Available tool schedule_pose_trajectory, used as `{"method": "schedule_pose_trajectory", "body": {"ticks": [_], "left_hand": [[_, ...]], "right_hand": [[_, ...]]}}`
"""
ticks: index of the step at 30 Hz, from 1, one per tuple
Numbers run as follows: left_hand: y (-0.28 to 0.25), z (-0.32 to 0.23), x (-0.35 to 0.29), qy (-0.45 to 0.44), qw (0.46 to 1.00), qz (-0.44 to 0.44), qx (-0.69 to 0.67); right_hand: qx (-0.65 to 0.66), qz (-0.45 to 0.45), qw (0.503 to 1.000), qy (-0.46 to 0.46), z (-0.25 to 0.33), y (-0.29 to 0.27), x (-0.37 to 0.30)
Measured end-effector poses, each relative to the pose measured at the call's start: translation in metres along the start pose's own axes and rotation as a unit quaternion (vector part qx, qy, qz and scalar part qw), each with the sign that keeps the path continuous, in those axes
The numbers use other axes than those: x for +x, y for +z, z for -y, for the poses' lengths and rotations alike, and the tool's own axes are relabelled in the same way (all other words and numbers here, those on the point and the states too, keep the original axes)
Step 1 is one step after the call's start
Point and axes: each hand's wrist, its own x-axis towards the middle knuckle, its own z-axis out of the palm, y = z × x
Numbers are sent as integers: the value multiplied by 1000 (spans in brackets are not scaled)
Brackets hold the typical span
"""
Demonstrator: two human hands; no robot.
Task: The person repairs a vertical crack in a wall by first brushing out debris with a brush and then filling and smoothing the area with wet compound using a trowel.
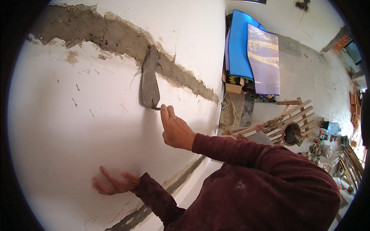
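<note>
My right hand (176, 130) grips a trowel (150, 90) by its handle end, which the fingers hide. The blade is coated grey, and its far end lies against a rough grey mortar strip (115, 36) running across the white wall (58, 127). Lower on the left, my left hand (115, 183) is empty, its fingers spread close to the wall; whether they touch it, I cannot tell. Both arms wear dark maroon sleeves.
A slatted wooden frame (306, 111) and a round bucket (291, 134) with a tool in it are at right. Blue and purple mats (264, 61) lean beyond. Several containers, a water jug (334, 128) and long poles (352, 159) crowd the far right. A second grey strip (185, 177) runs low on the wall.
</note>
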Motion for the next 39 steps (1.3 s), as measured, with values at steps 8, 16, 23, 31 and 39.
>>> {"method": "schedule_pose_trajectory", "body": {"ticks": [8, 16, 23, 31, 39], "left_hand": [[-3, 3, -3, 4, 1000, 2, -5], [-5, 6, -5, 9, 1000, 13, -3], [-4, 2, -2, 4, 1000, 14, 1], [-5, 1, -1, 5, 1000, 10, 18], [-4, -4, 1, 23, 999, 11, 30]], "right_hand": [[152, -29, 987, 46, -33, -1, -38], [215, -77, 973, 42, 18, -15, 41], [166, -29, 986, -3, 62, -39, 47], [94, -190, 975, -70, -10, -24, 18], [74, -75, 989, 107, -82, 33, 12]]}}
